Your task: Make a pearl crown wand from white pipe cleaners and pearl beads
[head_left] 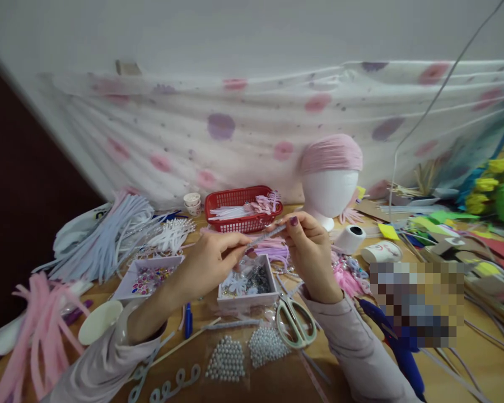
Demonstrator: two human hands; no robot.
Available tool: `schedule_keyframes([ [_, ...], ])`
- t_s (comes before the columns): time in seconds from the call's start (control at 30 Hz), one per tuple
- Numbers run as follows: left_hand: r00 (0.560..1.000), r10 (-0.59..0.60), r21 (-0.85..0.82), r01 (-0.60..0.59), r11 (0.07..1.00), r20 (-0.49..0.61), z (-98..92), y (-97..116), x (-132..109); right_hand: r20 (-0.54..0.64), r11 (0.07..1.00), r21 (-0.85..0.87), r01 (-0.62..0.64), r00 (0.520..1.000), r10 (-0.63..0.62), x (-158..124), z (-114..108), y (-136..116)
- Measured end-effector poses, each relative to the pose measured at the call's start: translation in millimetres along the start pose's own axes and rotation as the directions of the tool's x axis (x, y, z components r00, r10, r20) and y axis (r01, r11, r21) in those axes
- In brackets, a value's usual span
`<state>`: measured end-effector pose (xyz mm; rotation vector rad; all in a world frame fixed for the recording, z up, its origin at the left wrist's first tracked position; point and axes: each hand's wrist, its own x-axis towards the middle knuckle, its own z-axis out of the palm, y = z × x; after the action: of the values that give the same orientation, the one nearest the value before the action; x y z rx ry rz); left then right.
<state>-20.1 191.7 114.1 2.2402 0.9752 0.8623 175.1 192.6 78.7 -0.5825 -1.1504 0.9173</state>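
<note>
A short pale grey-lilac pipe cleaner is stretched between my two hands, slanting up to the right. My left hand pinches its lower end between thumb and fingers. At the upper end my right hand is closed on it, thumbnail facing me. Below the hands stands a white box with white flower shapes and dark small pieces. Green-and-white handled scissors lie against that box's right side. Two clear bags of pearl beads rest nearer to me.
Behind my hands is a red basket of pink and white pieces. A white foam head wears a pink wrap. Pipe cleaner bundles lie left, beside a box of gems. A blue glue gun sits at right.
</note>
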Motion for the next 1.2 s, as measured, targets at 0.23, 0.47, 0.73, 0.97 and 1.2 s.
schedule_keyframes([
  [0.23, 0.969, 0.184, 0.024, -0.190, 0.981, 0.166, -2.8, -1.2, -9.9, 0.014, 0.986, 0.131, -0.100, 0.995, 0.099, 1.4, 5.6, -6.3],
  [0.47, 0.993, 0.043, -0.006, -0.043, 0.999, 0.110, 10.6, -10.4, -30.7, 0.025, 0.984, 0.096, -0.147, 0.989, 0.146, -0.5, 7.0, -4.9],
  [0.73, 0.997, -0.080, -0.065, 0.081, 0.995, 0.020, 27.0, -4.0, -49.5, 0.006, 0.989, -0.012, -0.149, 0.989, 0.149, -11.5, 16.1, -10.8],
  [0.97, 0.963, -0.110, -0.101, 0.087, 0.991, -0.245, 53.5, 19.1, -55.3, -0.077, 0.935, -0.353, -0.023, 0.997, -0.004, -54.6, 27.8, -18.3],
  [1.2, 0.830, -0.553, -0.772, 0.303, 0.558, -0.074, 96.6, -8.2, -110.2, 0.001, 0.725, -0.687, -0.051, 0.997, 0.072, -156.8, -31.7, -78.6],
])
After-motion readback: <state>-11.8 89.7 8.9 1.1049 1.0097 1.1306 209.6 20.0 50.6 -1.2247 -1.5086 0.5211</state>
